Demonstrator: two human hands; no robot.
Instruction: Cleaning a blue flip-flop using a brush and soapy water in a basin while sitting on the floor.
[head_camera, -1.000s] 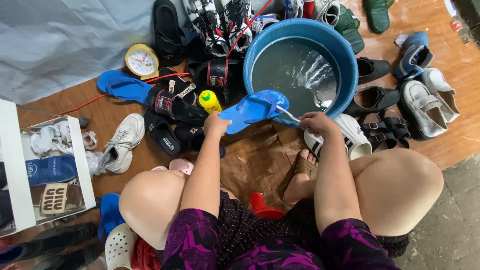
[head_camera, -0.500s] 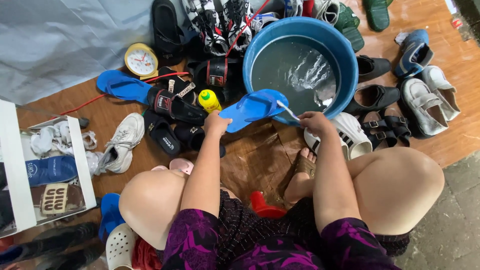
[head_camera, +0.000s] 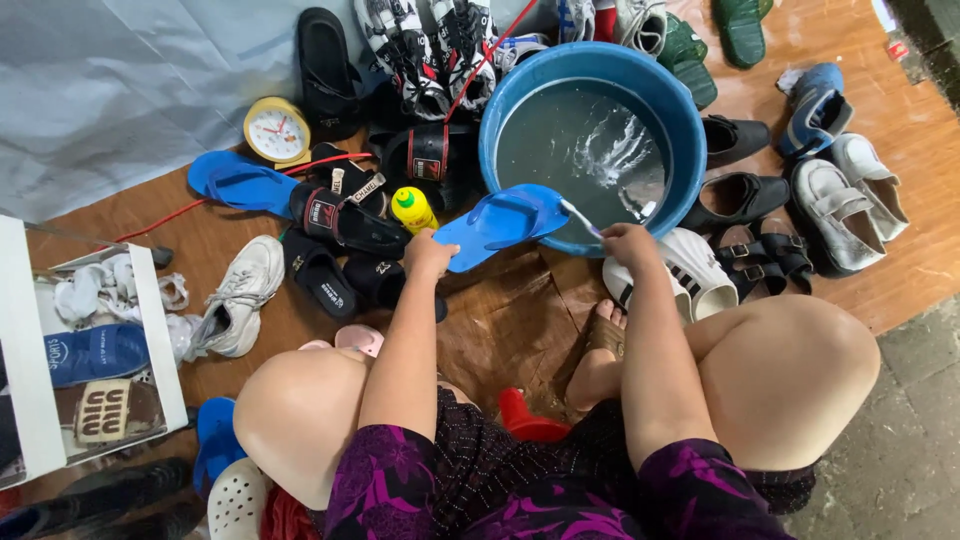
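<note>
A yellow clock (head_camera: 277, 130) sits far left on the floor. The left hand (head_camera: 428, 252) grips the heel of a blue flip-flop (head_camera: 503, 223) (toe over the blue basin (head_camera: 690, 120) rim); the right hand (head_camera: 630, 243) fingers pinch a small brush (head_camera: 579, 217) touching it.

Wooden floor (head_camera: 900, 260) carries a blue water basin (head_camera: 690, 130), scattered shoes (head_camera: 845, 200), yellow clock (head_camera: 277, 131).

There are two blue flip-flops (head_camera: 500, 225) (head_camera: 240, 182), one blue basin (head_camera: 690, 130), one yellow clock (head_camera: 277, 131), one yellow bottle (head_camera: 412, 208).
</note>
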